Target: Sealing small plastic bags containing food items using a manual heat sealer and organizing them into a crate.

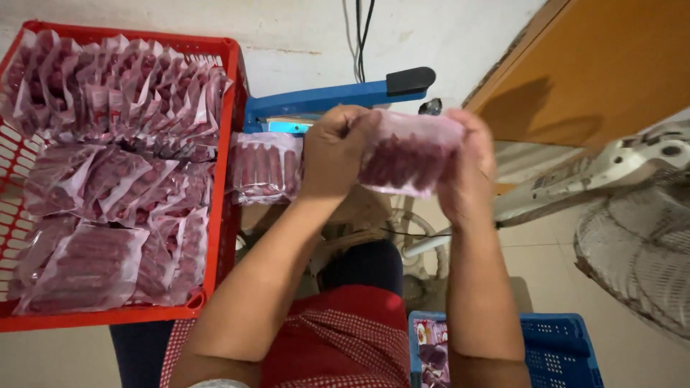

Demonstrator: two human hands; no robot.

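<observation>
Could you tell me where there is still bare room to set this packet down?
The red plastic crate is heaped with clear sausage packets. The blue heat sealer already bears one packet. Bare floor lies between the white fan and the blue plastic crate, which is mostly empty.

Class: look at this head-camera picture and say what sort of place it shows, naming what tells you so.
Probably a small home food-packing spot. A red crate holds many clear packets of sausages, a blue heat sealer stands behind, and both hands, left hand and right hand, hold one packet.
</observation>
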